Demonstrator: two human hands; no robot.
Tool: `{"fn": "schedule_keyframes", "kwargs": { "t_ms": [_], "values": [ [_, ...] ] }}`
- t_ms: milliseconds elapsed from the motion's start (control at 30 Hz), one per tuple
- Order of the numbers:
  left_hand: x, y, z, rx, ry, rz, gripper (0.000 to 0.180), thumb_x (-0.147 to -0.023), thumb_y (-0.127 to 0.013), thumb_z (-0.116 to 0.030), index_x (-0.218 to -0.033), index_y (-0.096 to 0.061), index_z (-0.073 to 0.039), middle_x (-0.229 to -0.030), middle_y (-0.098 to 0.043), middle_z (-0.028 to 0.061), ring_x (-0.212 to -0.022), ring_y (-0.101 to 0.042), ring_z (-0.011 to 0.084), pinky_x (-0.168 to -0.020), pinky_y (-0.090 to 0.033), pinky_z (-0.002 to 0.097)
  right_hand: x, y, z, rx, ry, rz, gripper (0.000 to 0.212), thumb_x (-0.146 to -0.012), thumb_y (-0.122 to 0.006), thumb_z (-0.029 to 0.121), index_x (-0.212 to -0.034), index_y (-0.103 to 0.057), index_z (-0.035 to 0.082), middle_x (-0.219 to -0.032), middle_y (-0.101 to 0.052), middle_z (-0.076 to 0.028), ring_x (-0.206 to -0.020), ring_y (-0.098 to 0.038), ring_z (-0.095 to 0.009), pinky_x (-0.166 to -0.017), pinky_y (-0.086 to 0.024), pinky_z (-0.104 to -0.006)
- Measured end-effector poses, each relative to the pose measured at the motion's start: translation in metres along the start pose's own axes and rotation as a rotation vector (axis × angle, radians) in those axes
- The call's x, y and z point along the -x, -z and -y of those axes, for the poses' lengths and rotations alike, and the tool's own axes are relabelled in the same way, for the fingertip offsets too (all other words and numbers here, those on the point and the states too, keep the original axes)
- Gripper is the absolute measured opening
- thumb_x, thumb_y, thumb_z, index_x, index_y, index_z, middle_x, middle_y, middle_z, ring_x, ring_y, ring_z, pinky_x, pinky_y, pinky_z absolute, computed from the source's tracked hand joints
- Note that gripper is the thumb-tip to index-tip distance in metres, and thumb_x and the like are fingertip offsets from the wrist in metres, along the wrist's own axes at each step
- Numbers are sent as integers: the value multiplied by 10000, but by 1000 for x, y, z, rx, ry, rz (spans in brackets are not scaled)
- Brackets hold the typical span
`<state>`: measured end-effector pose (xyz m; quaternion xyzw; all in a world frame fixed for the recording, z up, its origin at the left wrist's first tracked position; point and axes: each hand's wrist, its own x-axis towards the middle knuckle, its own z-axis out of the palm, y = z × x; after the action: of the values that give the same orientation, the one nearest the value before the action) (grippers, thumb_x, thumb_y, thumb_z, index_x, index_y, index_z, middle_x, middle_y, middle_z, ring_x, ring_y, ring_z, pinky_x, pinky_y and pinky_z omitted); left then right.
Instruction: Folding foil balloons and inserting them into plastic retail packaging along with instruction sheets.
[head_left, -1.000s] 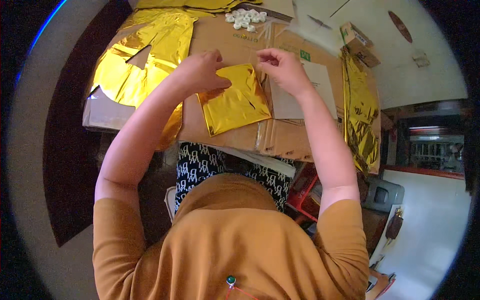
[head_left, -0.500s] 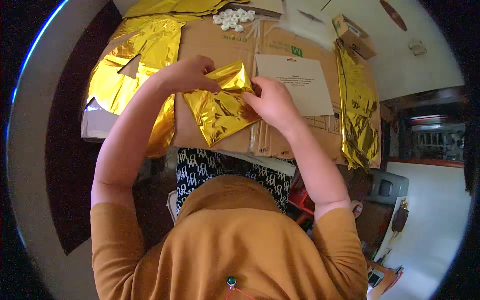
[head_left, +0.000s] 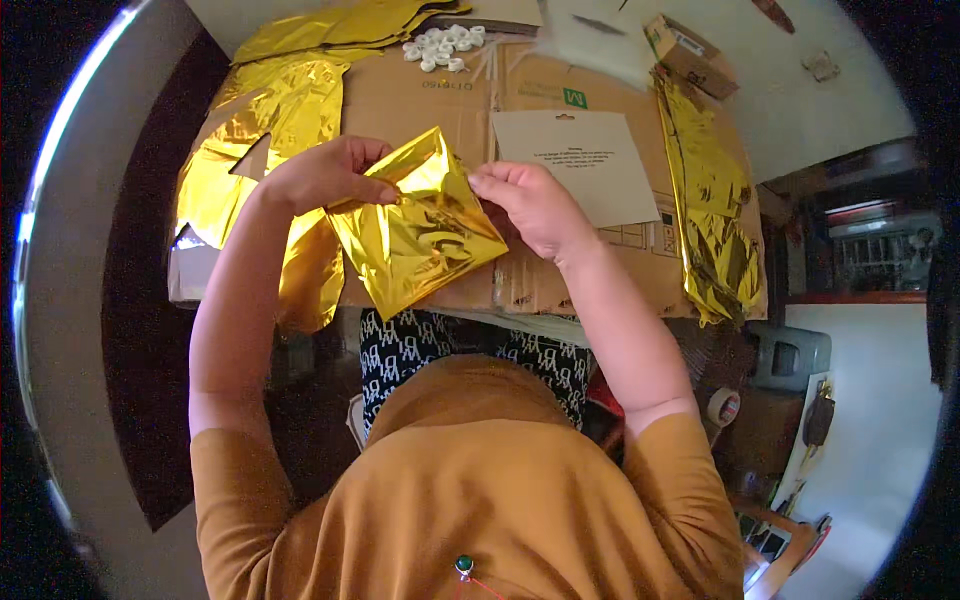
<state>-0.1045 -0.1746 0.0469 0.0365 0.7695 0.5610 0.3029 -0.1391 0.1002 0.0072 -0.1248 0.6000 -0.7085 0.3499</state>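
A flat gold foil balloon (head_left: 425, 235), folded to a rough square with creased, shiny faces, is held tilted above the cardboard. My left hand (head_left: 335, 175) is closed on its upper left edge, thumb on top and the other fingers partly hidden behind. At the upper right edge, the thumb and fingers of my right hand (head_left: 530, 200) are pinched together against the foil. Another gold foil piece (head_left: 310, 110) lies flat beyond my left forearm. Close past my right hand lies a white card (head_left: 585, 170) with a hang hole and print.
Flattened cardboard (head_left: 400, 95) covers the table. Small white rolls (head_left: 440, 45) are heaped at the back, beside more gold foil sheets (head_left: 340, 28). Along the right edge lies long folded gold foil (head_left: 705, 200), with a small carton (head_left: 690, 55) behind it. A tape roll (head_left: 723, 407) is lower right.
The folded foil balloon has come left and nearer to me, its face opened flatter. My left hand has shifted left with it; my right hand has slid along to its upper right edge.
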Motion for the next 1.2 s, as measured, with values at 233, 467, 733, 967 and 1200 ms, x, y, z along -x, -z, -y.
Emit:
{"fn": "schedule_keyframes", "kwargs": {
  "t_ms": [233, 467, 733, 967, 1200],
  "values": [
    [6, 1, -10, 72, 45, 109, 308, -853, -769, -155, -1117, -649, -54, -853, -670, -61, -667, -538, 5, -564, -403, 175, 5, -11, 4, -154, -64, 85, 214, -925, -560, 56, -1065, -686, -46, -964, -721, -81, -807, -652, -137, -801, -517, -272],
    [3, 8, 1, 105, 41, 179, 340, -844, -772, -162, -1128, -641, -30, -918, -700, -27, -752, -600, 28, -629, -452, 175, 3, -7, 1, -98, -143, 118, 231, -893, -560, 56, -1054, -687, -49, -994, -717, -95, -886, -648, -143, -852, -495, -276],
    [0, 4, 0, 117, 29, 195, 343, -848, -774, -174, -1122, -637, -20, -930, -700, -18, -781, -609, 38, -651, -462, 178, 2, -7, 2, 51, -76, 134, 160, -950, -584, 125, -1010, -687, 18, -867, -700, -28, -703, -643, -92, -624, -520, -250],
    [1, 1, -9, 116, 57, 223, 370, -840, -783, -171, -1142, -635, -16, -953, -690, -25, -805, -597, 36, -678, -460, 180, -3, -13, -2, 64, -76, 44, 177, -946, -611, 134, -1002, -690, -14, -882, -705, -40, -731, -629, -88, -665, -502, -241],
    [2, -2, -15, 85, 98, 205, 372, -848, -775, -183, -1155, -636, -23, -925, -674, -38, -759, -576, 30, -644, -448, 180, -7, -13, -9, 254, -12, -18, 243, -963, -590, 153, -975, -693, -67, -881, -712, -63, -748, -621, -84, -678, -504, -246]
  ]
}}
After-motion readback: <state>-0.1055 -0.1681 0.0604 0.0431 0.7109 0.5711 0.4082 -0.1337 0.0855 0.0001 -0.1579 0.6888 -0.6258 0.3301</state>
